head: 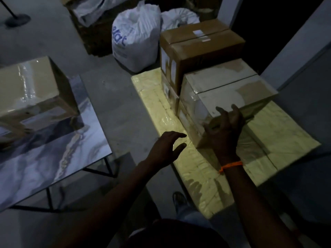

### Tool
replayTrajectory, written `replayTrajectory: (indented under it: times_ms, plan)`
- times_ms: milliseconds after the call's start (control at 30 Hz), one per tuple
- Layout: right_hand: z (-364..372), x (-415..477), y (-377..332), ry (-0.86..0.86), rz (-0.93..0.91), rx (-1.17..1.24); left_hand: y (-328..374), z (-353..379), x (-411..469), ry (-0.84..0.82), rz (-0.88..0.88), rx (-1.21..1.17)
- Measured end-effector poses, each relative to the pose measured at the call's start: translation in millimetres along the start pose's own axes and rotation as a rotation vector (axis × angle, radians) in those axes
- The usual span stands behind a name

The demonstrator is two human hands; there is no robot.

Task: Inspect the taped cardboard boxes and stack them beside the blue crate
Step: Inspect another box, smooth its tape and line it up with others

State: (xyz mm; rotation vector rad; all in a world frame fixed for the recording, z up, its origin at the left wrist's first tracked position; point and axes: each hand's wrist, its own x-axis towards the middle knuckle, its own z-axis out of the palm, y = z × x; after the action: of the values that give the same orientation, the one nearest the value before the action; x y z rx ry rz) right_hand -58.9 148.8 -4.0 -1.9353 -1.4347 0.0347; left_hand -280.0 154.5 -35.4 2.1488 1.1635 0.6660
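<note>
A taped, plastic-wrapped cardboard box (227,90) sits on top of another box (189,129) on a pale yellow wrapped slab (202,178). My right hand (225,129), with an orange thread on its wrist, rests with spread fingers against the near edge of the top box. Just left of the stack, my left hand (168,149) hovers open above the slab, holding nothing. Behind stands a brown taped box (202,45) on a lower one. Another wrapped box (32,92) lies on the table at the left. No blue crate is in view.
A glossy marbled table (59,151) with thin black legs fills the left. White tied sacks (138,36) stand on the floor behind the boxes. A grey floor strip runs between table and slab. A wall panel rises at the right. My foot (179,199) is below.
</note>
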Motion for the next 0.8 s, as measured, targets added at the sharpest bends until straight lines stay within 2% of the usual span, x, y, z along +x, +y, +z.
replayTrajectory:
  times_ms: [100, 233, 333, 400, 467, 567, 700, 800]
  plan:
    - [9, 16, 33, -0.036, -0.012, 0.019, 17, 3, 37, 0.084, 0.001, 0.010]
    - [-4, 14, 89, -0.030, 0.057, 0.008, 35, 8, 95, 0.187, -0.088, -0.047]
    - [-15, 15, 109, -0.080, 0.121, 0.170, 39, 11, 133, 0.186, -0.244, -0.070]
    - [-18, 15, 102, -0.156, 0.125, 0.281, 37, 14, 151, 0.233, -0.437, -0.198]
    - [-17, 14, 92, -0.217, 0.149, 0.362, 38, 18, 161, 0.267, -0.604, -0.458]
    - [-9, 12, 80, -0.254, 0.224, 0.463, 48, 24, 166, 0.284, -0.735, -0.844]
    - [-8, 15, 77, -0.289, 0.357, 0.600, 50, 25, 171, 0.339, -0.844, -1.013]
    - [-14, 23, 78, -0.297, 0.426, 0.626, 54, 24, 176, 0.301, -0.888, -1.054]
